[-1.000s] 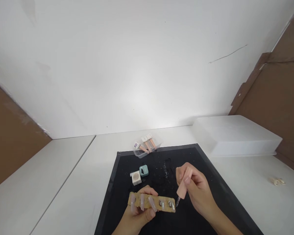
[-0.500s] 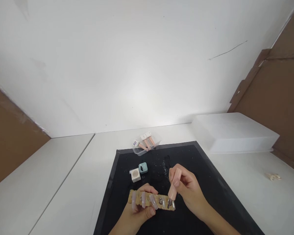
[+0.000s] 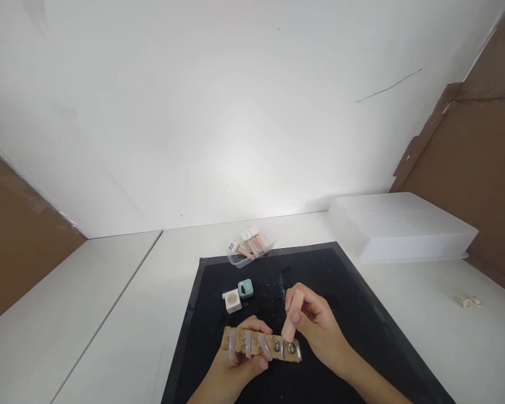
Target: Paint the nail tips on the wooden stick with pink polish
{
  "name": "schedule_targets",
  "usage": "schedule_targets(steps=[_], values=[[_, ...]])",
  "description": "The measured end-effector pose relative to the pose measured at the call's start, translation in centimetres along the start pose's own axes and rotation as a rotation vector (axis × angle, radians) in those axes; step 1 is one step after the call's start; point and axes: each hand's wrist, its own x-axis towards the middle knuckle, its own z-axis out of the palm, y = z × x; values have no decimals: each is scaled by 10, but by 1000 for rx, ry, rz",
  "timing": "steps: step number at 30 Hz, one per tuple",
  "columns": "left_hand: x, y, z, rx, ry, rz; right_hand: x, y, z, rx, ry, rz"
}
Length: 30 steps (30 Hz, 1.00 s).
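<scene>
My left hand (image 3: pixel 244 365) is closed around a tan strip (image 3: pixel 269 339) that carries several false nails (image 3: pixel 248 343), pale pinkish and long on its left part. Toward its right end, round dark marks and clear nail shapes show. Between the thumb and fingers of my right hand (image 3: pixel 317 322) is a nail polish brush (image 3: pixel 293 317) with a pink cap handle. Its bristle end points down at the strip, near the second position from the right; whether it touches is too small to tell. A white polish bottle (image 3: pixel 233 301) stands beside a teal square container (image 3: pixel 246 288) beyond my left hand.
A clear tray (image 3: pixel 238 259) holding several pink-handled polish bottles (image 3: pixel 252 241) sits at the back edge of the black mat (image 3: pixel 311 266). At the right are a white plastic box (image 3: pixel 404 230) and small beige rings (image 3: pixel 469 302). Brown cardboard stands on both sides.
My right hand has moved slightly left with the brush, from the strip's right end to the neighbouring position. My left hand and the strip have barely shifted.
</scene>
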Motion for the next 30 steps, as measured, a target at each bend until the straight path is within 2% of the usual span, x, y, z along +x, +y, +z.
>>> schedule_targets(steps=[11, 16, 24, 30], values=[[0, 3, -1, -15, 0, 15, 1, -2, -1, -24, 23, -61], [0, 5, 1, -122, -9, 5, 3, 2, -8, 134, 81, 75], [2, 7, -1, -274, 70, -16, 8, -4, -13, 353, -25, 203], [1, 10, -1, -327, 41, -9, 7, -8, -11, 432, -70, 226]])
